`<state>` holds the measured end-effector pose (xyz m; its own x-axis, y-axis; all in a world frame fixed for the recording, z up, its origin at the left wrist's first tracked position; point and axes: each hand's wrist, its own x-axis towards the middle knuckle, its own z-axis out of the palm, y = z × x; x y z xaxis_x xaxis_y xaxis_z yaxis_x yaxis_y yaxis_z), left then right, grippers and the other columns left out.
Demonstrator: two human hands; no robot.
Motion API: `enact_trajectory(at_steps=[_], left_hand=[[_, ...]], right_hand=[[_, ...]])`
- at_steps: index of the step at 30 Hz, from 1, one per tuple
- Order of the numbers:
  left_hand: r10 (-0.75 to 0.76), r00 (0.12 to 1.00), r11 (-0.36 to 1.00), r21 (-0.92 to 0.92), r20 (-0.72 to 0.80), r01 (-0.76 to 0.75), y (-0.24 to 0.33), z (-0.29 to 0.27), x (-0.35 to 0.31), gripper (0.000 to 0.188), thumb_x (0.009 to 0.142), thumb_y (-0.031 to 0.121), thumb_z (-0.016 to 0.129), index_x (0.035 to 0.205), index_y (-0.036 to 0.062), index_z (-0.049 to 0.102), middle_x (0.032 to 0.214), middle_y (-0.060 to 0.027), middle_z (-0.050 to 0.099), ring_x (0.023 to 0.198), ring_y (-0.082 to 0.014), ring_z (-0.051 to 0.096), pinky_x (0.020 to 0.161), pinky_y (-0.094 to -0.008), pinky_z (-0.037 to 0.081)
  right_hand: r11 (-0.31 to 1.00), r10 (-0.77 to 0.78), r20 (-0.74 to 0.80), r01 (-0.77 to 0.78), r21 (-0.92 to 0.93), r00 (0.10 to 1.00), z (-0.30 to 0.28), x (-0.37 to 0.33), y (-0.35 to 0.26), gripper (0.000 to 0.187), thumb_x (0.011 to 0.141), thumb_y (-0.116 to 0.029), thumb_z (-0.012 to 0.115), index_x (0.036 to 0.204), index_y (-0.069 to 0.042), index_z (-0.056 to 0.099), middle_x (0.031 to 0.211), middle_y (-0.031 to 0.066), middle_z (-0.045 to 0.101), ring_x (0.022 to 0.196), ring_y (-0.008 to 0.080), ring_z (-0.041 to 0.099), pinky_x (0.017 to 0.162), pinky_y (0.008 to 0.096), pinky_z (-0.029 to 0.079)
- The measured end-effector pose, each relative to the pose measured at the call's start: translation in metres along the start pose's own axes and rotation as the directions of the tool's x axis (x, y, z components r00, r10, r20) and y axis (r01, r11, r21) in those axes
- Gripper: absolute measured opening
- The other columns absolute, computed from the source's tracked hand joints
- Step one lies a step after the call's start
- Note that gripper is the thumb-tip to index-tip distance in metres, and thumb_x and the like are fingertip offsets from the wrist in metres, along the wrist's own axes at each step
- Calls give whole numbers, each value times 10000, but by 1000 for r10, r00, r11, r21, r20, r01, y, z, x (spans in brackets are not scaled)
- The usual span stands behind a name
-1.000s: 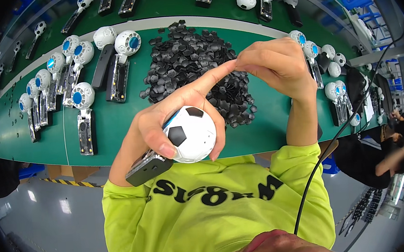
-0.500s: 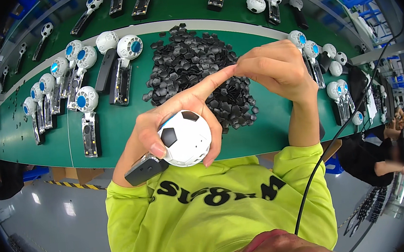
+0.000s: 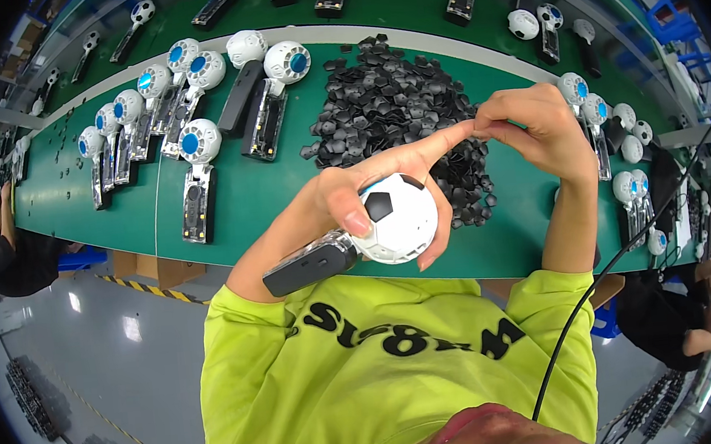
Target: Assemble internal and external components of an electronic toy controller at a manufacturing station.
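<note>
One ball [image 3: 399, 225] in the left hand [image 3: 372, 170], nine similar units [image 3: 198, 205] at left on the table [image 3: 263, 195]
Thumb and fingers are wrapped round the ball, two black patches showing, one handle [image 3: 312, 265] poking out left, between shirt [image 3: 397, 389] and one heap [image 3: 387, 103] of black bits (too many to count). Index finger's out, meeting the right hand's [image 3: 539, 125] bent fingertips; can't tell if those grip anything.
</note>
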<state>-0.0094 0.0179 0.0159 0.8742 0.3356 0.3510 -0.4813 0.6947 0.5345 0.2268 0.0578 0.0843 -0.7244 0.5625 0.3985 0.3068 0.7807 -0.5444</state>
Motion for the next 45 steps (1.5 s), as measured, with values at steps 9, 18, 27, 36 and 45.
enact_trajectory(at_steps=[9,18,27,36,45], left_hand=[[68,995,998,-21,68,-67,9,-2,-4,1356,514,296,746,1557,42,-81,808,-330,651,563,-324,609,417,-292,416],[87,993,986,-147,81,-74,6,2,0,1386,505,196,763,1541,26,-142,746,-317,652,514,-327,619,395,-273,455],[209,973,978,-3,103,-210,7,0,3,1314,530,292,745,1558,33,-32,796,-301,660,558,-302,620,426,-270,425],[583,691,798,461,-426,-388,18,-20,9,879,755,347,680,1480,46,286,967,-223,673,683,-217,643,536,-234,483],[594,476,796,392,-648,-461,9,-39,5,475,1017,409,488,1328,52,458,1140,-143,643,971,-202,654,811,-292,580]], right_hand=[[995,-94,-134,88,-50,987,2,5,-6,186,674,101,672,824,2,625,732,79,671,574,189,572,545,253,450],[998,49,-260,-58,-25,964,-3,4,-6,135,753,97,666,843,1,632,777,82,682,646,176,611,592,255,480],[945,327,-642,-241,220,694,-4,3,53,5,876,18,656,877,13,656,778,78,677,656,146,613,613,230,488],[823,501,-563,-562,77,657,-13,-23,103,135,953,-104,627,896,12,666,769,75,680,683,119,611,642,215,487],[891,422,-498,-449,71,758,24,-13,105,202,982,-197,597,976,-12,678,823,63,706,683,127,608,682,233,495]])
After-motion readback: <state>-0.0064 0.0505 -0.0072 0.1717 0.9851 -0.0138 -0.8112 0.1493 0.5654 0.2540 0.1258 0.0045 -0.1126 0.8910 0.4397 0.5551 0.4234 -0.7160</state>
